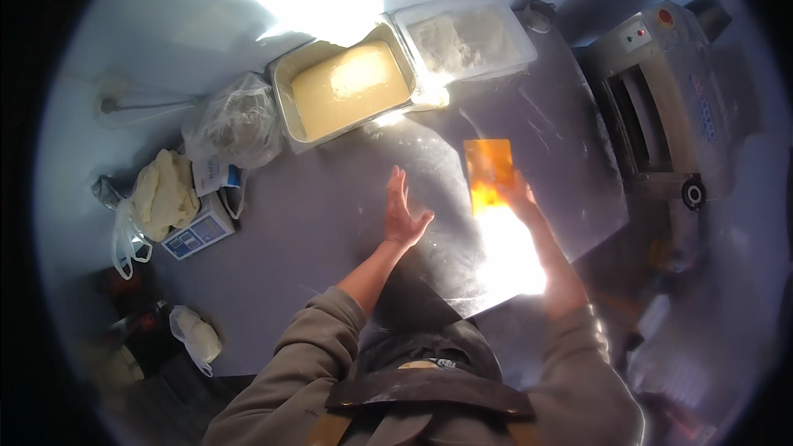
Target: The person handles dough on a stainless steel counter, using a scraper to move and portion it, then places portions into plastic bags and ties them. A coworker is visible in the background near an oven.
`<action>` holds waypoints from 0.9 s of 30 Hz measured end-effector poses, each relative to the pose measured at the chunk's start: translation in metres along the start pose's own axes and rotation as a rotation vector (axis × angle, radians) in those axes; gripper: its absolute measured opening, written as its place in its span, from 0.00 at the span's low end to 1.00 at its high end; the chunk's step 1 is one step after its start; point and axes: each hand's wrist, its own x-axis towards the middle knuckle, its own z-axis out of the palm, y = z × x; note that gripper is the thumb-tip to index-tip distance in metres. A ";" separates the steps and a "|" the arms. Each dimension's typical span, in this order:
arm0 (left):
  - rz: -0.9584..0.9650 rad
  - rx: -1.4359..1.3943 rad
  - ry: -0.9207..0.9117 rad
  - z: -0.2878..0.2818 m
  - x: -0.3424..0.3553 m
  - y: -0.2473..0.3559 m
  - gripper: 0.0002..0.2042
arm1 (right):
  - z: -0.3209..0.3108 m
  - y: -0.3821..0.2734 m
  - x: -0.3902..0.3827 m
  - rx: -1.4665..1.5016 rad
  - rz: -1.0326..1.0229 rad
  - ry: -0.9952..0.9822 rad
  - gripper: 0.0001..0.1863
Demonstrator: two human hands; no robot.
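In my right hand [519, 196] I grip a flat, rectangular orange plastic scraper [491, 161] by its right side, above the grey table [289, 215]. Sunlight glares on its lower part and on the tabletop below it. My left hand [402, 215] is raised over the middle of the table with fingers stretched out and thumb apart, holding nothing. Beyond both hands, a metal tub [285, 107] holds a smooth, pale yellow mass of dough [351, 87]. A clear plastic bin [516, 33] with whitish powder stands against its right side.
At the left are a bulging plastic bag [239, 120] and a scale [201, 227] with a pale lump [165, 186] beside it. Another bagged pale item [196, 334] lies by the left front edge. A metal machine [652, 99] with a red button stands right of the table.
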 end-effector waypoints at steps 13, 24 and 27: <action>0.248 -0.068 -0.080 0.024 0.035 0.038 0.51 | 0.162 -0.010 -0.060 0.185 0.145 -0.056 0.29; 0.068 0.032 0.057 -0.072 -0.038 0.107 0.36 | 0.022 -0.185 0.106 0.707 -0.037 -0.194 0.21; -0.108 0.087 0.064 -0.066 -0.066 0.112 0.34 | -0.008 -0.245 0.146 0.482 0.237 -0.011 0.18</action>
